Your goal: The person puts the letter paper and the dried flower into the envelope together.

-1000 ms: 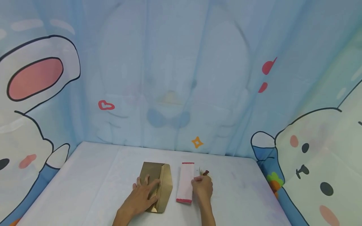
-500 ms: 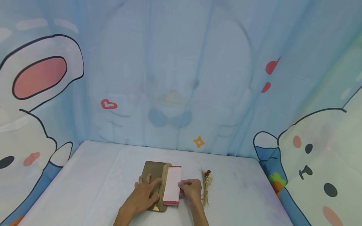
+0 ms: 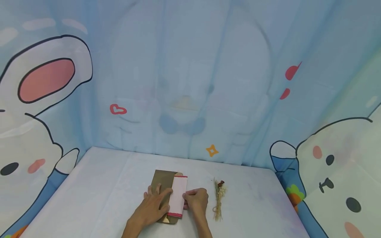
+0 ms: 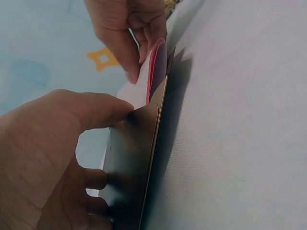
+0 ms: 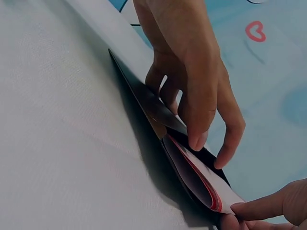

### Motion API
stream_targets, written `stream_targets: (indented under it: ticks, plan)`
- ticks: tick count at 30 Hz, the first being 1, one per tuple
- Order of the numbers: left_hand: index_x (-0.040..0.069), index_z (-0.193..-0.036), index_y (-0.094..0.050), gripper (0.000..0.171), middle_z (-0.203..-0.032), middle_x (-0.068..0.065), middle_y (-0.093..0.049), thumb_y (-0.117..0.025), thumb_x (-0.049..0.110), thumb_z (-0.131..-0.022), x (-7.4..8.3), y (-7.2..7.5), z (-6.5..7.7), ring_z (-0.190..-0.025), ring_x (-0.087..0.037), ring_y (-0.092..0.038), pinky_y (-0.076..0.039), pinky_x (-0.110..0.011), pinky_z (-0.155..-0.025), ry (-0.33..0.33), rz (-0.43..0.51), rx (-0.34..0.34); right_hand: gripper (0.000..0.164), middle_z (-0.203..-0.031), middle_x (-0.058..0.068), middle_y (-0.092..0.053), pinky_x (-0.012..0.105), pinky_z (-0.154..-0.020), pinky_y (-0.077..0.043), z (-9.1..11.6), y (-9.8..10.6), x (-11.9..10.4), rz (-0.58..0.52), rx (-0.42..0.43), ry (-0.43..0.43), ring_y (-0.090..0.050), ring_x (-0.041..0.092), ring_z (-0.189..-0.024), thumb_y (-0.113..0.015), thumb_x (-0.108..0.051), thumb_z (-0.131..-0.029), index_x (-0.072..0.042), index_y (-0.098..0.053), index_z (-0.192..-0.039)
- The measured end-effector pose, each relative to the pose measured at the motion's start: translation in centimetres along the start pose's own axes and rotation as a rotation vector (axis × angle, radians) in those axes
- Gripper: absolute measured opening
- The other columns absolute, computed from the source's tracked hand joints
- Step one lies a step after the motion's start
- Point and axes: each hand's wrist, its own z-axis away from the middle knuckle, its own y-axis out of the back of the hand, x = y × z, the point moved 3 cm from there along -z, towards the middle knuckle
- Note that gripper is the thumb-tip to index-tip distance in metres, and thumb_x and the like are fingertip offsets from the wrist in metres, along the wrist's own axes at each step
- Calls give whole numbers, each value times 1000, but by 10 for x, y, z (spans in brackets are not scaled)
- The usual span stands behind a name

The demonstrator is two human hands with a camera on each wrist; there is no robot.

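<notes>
Pink card (image 3: 178,194) farther across gold envelope (image 3: 164,178), right hand (image 3: 197,200) pinching it, left hand (image 3: 152,205) spread.

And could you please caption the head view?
Right fingers pinch a pink card over a gold envelope, dried flowers lying nearby.

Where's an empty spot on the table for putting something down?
The white table is bare left of the gold envelope and left hand, and right of the dried flowers. It's crowded in the middle, where the right hand holds the pink paper at the envelope.
</notes>
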Motion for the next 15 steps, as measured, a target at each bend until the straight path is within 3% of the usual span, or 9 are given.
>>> stream_targets:
  ticks: [15]
  plan:
    - [23, -159, -52, 57, -170, -41, -32, -68, 32, -105, -1, -1, 1, -153, -79, -17, -23, -88, -119, -3, 32, 1, 10, -61, 10, -71, 26, -43, -56, -1, -11, -6, 112, 62, 39, -64, 13, -44, -85, 8, -83, 3, -77, -78]
